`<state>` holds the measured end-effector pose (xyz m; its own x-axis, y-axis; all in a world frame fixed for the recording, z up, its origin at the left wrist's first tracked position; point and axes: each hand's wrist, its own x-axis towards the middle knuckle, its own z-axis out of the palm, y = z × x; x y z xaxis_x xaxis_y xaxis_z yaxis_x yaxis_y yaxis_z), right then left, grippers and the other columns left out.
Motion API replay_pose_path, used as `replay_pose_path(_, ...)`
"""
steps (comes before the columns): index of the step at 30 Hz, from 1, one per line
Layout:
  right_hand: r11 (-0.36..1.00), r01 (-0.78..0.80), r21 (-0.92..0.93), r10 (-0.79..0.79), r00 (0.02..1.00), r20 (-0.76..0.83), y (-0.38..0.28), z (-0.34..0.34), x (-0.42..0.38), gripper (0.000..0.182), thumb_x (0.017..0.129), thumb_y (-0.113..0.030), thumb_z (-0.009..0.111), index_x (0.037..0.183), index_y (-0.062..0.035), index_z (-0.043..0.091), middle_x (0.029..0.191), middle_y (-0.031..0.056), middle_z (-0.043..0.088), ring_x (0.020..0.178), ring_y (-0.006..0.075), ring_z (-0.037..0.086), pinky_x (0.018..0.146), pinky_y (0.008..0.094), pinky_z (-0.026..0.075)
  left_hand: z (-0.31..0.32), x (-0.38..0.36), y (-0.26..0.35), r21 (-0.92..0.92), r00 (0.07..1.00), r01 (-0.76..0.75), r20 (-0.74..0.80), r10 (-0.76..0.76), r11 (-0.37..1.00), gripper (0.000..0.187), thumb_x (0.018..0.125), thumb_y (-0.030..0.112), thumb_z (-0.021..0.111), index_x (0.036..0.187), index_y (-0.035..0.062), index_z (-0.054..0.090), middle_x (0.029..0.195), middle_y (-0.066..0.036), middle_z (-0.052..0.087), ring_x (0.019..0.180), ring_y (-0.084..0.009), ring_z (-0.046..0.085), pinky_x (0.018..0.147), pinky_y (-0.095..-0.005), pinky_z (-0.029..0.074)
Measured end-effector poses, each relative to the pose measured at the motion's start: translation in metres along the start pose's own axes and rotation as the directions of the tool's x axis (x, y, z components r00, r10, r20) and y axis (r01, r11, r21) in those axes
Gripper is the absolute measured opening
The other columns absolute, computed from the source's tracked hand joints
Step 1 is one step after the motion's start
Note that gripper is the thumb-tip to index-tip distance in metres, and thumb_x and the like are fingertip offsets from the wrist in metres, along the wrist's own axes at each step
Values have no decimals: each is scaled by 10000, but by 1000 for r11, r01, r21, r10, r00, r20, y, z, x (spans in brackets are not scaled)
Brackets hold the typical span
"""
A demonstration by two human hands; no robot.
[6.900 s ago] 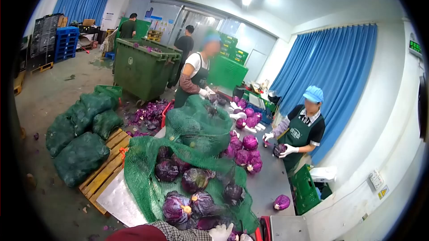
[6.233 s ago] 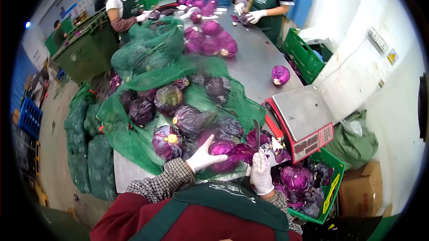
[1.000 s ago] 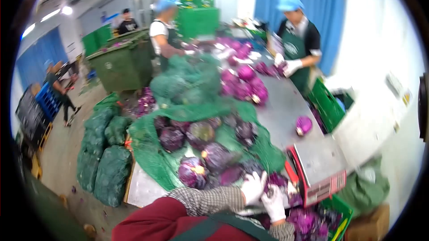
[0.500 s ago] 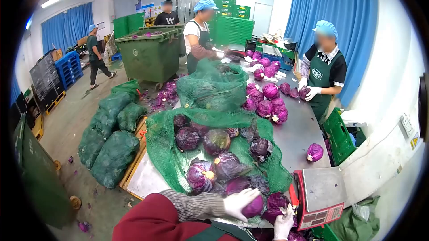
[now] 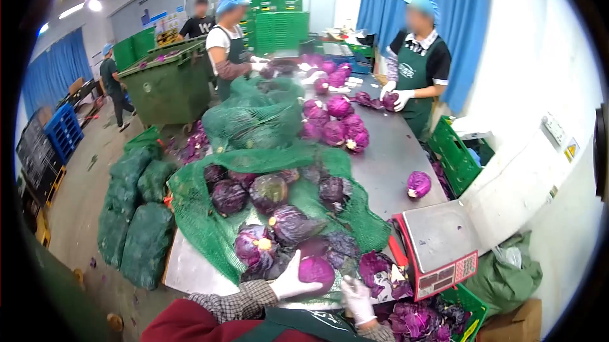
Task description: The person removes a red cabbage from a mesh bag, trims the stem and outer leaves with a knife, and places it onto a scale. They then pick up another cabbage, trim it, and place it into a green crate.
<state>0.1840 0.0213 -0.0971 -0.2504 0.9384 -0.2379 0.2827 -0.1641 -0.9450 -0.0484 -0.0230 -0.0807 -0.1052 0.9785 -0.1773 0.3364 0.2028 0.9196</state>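
My left hand (image 5: 293, 282), in a white glove, grips the side of a peeled red cabbage (image 5: 317, 273) with thumb and fingers spread around it. To its right, my gloved right hand (image 5: 358, 302) is curled beside the cabbage; what it holds, if anything, is blurred. Loose purple outer leaves (image 5: 379, 273) lie just beyond the right hand. Several unpeeled red cabbages (image 5: 292, 225) with dark leaves rest on the opened green mesh bag (image 5: 196, 215) in front of me. Below the right hand, a green crate (image 5: 472, 307) holds purple leaves.
A red scale (image 5: 442, 231) stands right of the bag. One peeled cabbage (image 5: 419, 185) lies behind it on the metal table (image 5: 387, 167). Two co-workers (image 5: 415, 63) handle cabbages farther along. Full mesh bags (image 5: 146, 234) and a green bin (image 5: 165, 91) stand on the left floor.
My view has shifted right and down. My left hand now grips the cabbage from its left side instead of lying over it. My right hand has moved left, away from the loose leaves.
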Motion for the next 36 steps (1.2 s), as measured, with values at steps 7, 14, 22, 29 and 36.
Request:
replay_pose_path(7,985,99,-141,-97,995,21,-40,5,-8,330,986,-239,542,1237,-26,562,945,111,634,750,202,630,636,307,493,-7,-6,29,-76,950,-268,145,276,960,1350,643,406,886,1508,-64,-38,1544,-258,167,1462,-360,142,1192,-428,171)
replay_pose_path(14,855,494,-157,-518,814,-263,-119,-28,-34,569,887,-192,691,1355,42,465,1303,211,553,1071,325,607,863,388,503,-7,29,118,-831,914,-96,144,379,548,1344,624,181,918,1546,56,-52,1594,-200,92,1466,-294,159,1192,-418,171)
replay_pose_path(22,810,460,364,-367,882,-297,-110,-37,-47,475,954,-163,610,1374,9,468,1300,112,594,605,51,519,583,196,456,5,49,96,-880,852,328,433,295,344,1058,684,218,863,1511,56,223,1447,-143,406,1339,-282,428,1116,-451,378)
replay_pose_path(29,899,162,407,-48,960,-275,-95,-46,-49,403,997,-213,545,1319,27,519,802,18,569,570,75,499,557,214,411,8,63,98,-738,876,-14,316,364,674,1192,559,179,939,1499,-15,233,1472,-156,403,1341,-271,427,1129,-423,342)
replay_pose_path(36,925,132,356,-28,959,-282,-76,-39,-48,411,1017,-203,487,1360,23,486,1096,90,626,568,77,508,572,230,445,16,74,86,-54,749,-606,296,593,793,1185,596,212,928,1508,-23,209,1522,-195,305,1386,-290,355,1150,-395,291)
